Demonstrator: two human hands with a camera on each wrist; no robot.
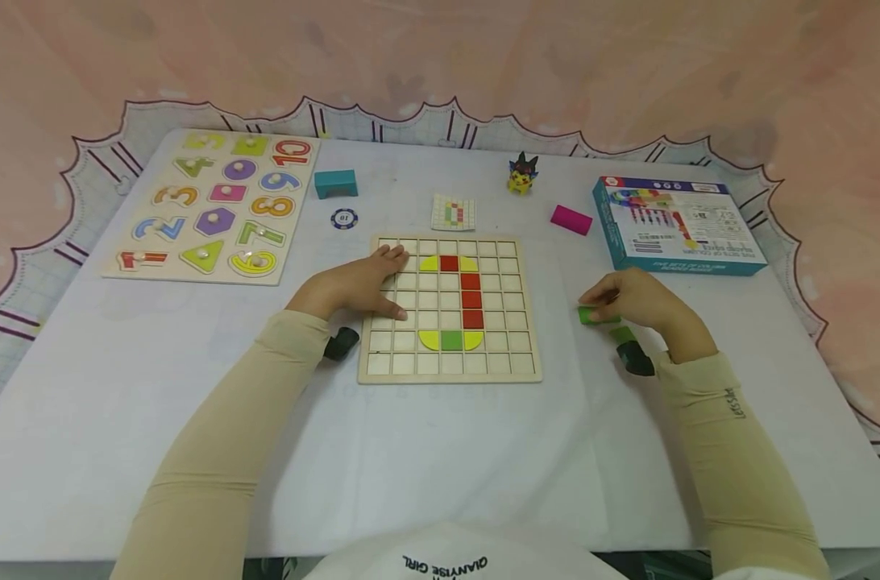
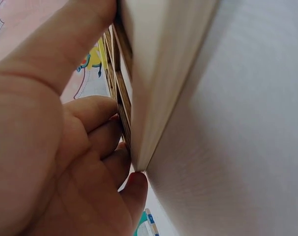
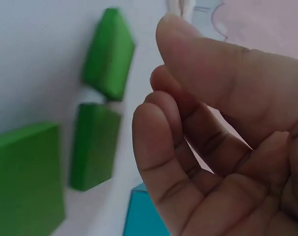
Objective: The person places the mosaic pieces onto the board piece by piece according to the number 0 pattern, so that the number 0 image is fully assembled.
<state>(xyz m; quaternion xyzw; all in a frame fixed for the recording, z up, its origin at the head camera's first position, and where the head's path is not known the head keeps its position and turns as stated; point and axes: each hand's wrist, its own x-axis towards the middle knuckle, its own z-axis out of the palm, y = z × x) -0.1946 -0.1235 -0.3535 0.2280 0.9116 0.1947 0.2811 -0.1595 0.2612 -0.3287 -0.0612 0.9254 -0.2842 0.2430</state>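
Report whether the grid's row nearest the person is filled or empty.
Empty: the grid shows only bare cells in that row; the green tile between two yellow tiles sits one row beyond.

At ten o'clock, the puzzle board (image 1: 197, 209) bears 1 to 10; two o'clock, the box (image 1: 679, 225) reads "FIVE SETS OF"; six o'clock, the shirt (image 1: 411, 548), "QIANYISE GIRL".

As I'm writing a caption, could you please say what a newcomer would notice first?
Likely the wooden board in the middle, with red tiles and the left hand on its edge. In the head view, a colourful number puzzle lies at left and a teal box at right.
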